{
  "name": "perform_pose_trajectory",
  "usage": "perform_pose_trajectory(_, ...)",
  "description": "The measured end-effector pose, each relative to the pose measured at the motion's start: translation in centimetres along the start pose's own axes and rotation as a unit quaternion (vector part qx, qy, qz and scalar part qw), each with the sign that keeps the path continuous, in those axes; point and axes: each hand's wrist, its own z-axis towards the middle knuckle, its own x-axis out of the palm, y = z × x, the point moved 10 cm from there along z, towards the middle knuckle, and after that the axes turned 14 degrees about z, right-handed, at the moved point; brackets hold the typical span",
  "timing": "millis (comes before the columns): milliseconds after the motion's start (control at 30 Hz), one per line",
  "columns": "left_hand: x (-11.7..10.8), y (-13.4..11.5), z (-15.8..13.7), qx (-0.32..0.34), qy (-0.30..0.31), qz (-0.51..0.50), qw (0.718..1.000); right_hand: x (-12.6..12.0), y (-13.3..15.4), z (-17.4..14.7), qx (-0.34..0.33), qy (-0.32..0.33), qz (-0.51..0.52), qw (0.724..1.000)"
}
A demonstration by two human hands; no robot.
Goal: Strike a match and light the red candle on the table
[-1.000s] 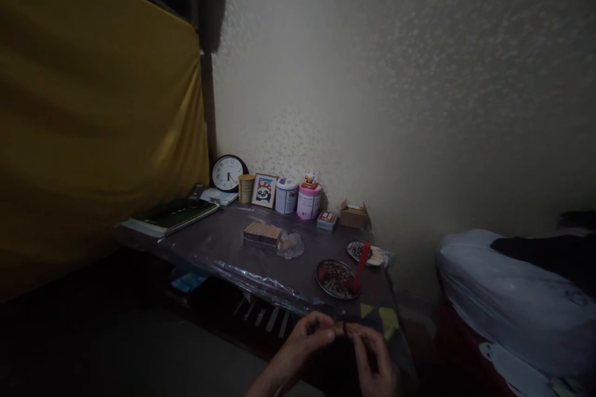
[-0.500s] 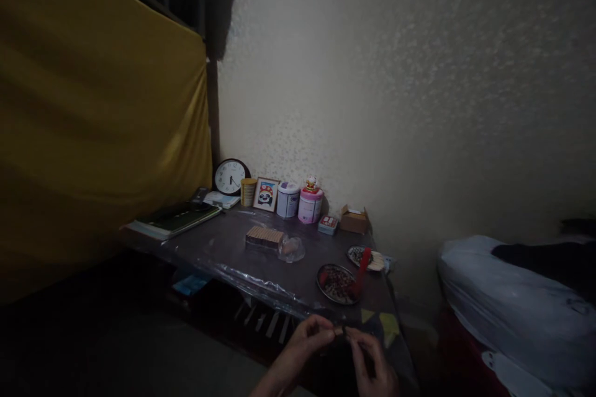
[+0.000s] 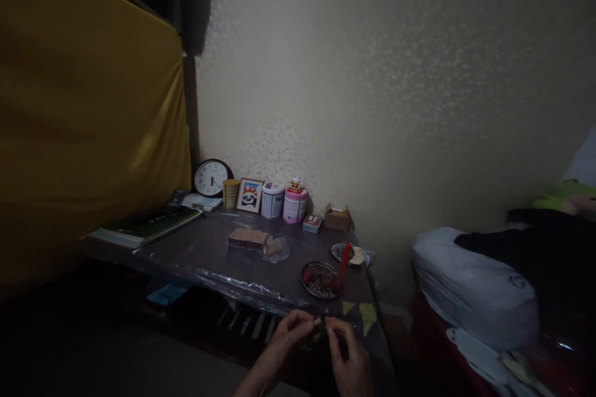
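Observation:
My left hand [image 3: 289,334] and my right hand [image 3: 348,350] meet just in front of the table's near edge, fingers pinched towards each other. A small pale piece [image 3: 318,321] shows between the fingertips, with something dark beside it; the dim light hides what kind of thing it is. Beyond the hands lies a round metal plate [image 3: 305,285] of small dark and light bits, with a red spoon [image 3: 343,265] resting in it. A smaller plate [image 3: 336,255] behind it holds similar bits, with pale sticks [image 3: 357,255] at its right side.
A row of thin brown pieces [image 3: 249,238] lies mid-table by a clear plastic bag [image 3: 278,250]. Along the wall stand a clock [image 3: 212,178], a panda picture [image 3: 250,196], two tins [image 3: 272,201] and a cardboard box [image 3: 337,217]. Yellow triangles [image 3: 367,316] lie near the right edge.
The view has swung to the right, so the table's things sit further left. Both hands stay close together, their fingertips slightly shifted around the small piece.

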Motion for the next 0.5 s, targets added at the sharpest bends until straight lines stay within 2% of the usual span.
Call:
perform_pose_trajectory(133, 0.0, -0.3, 0.0, 0.001, -0.007, -0.006, 1.0, -0.1, -0.2, -0.2, 0.008, -0.007, -0.004, 1.0)
perform_pose_trajectory(300, 0.6, -1.1, -0.2, 0.004, -0.002, -0.031, 1.0, -0.8, 1.2, 0.1, -0.005, -0.021, -0.017, 1.0)
perform_pose_trajectory(400, 1.0, -1.5, -0.3, 0.007, 0.002, -0.045, 0.999, -1.5, 2.5, 0.3, -0.036, -0.051, -0.023, 0.998)
perform_pose_trajectory(500, 1.4, -1.7, -0.4, 0.014, 0.008, -0.061, 0.998, -1.7, 3.8, 0.3, -0.096, -0.065, -0.03, 0.993)
